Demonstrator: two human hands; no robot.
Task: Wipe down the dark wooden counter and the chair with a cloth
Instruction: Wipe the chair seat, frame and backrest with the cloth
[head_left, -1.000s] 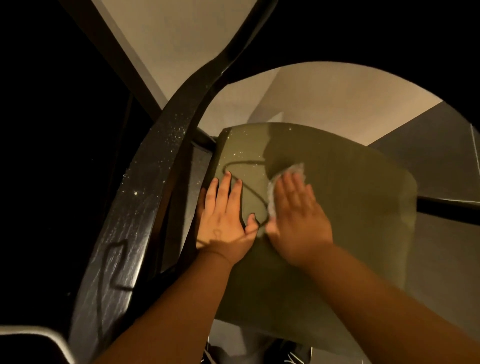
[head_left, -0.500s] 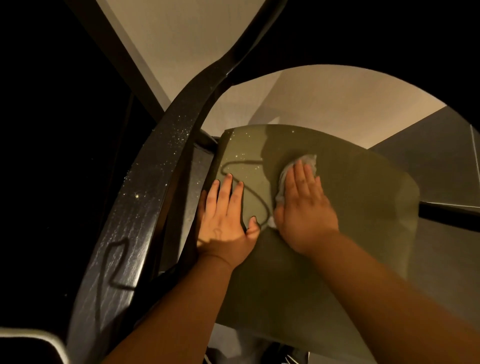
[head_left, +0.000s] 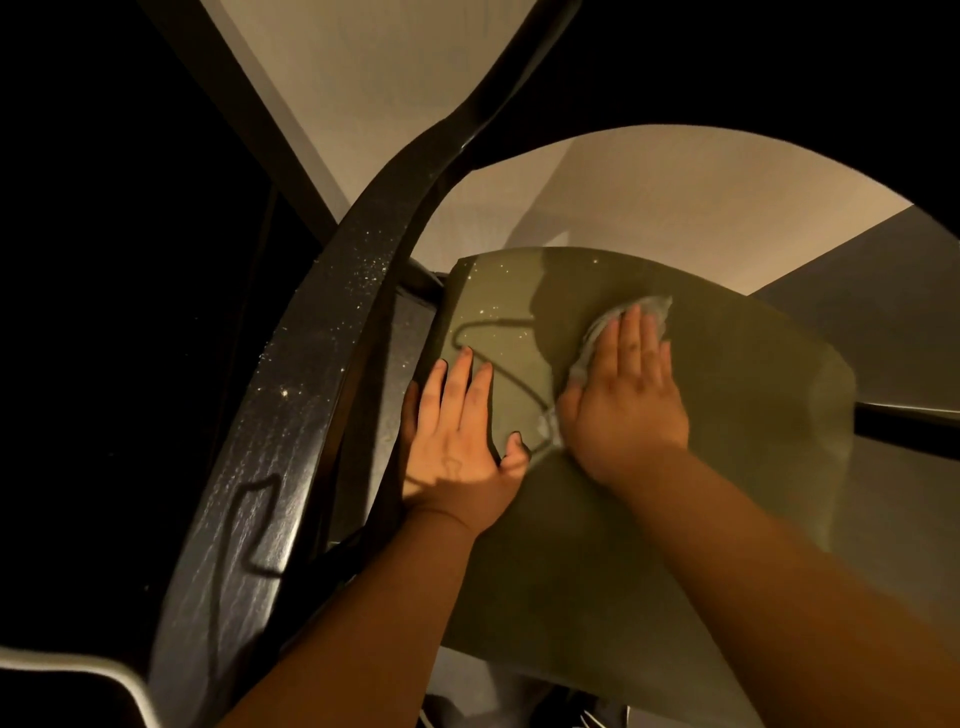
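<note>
Cloth (head_left: 595, 340) thin, limp, likely light; lies on olive chair seat (head_left: 649, 545); right hand (head_left: 628, 400) flat on it, fingers straight, pressing, not pinching; left hand (head_left: 457, 436) flat, empty, bracing seat; smooth surface, so palm pressure should carry the cloth.

R hand (head_left: 628, 400) is lying flat, fingers straight, on a pale cloth (head_left: 595, 340), pressing it onto the olive chair seat (head_left: 727, 441) toward 1 o'clock. L hand (head_left: 457, 436) is resting flat at the seat's 9 o'clock edge. A dark wooden rail (head_left: 291, 415), speckled w/ dust, is curving past at 9 o'clock.
</note>
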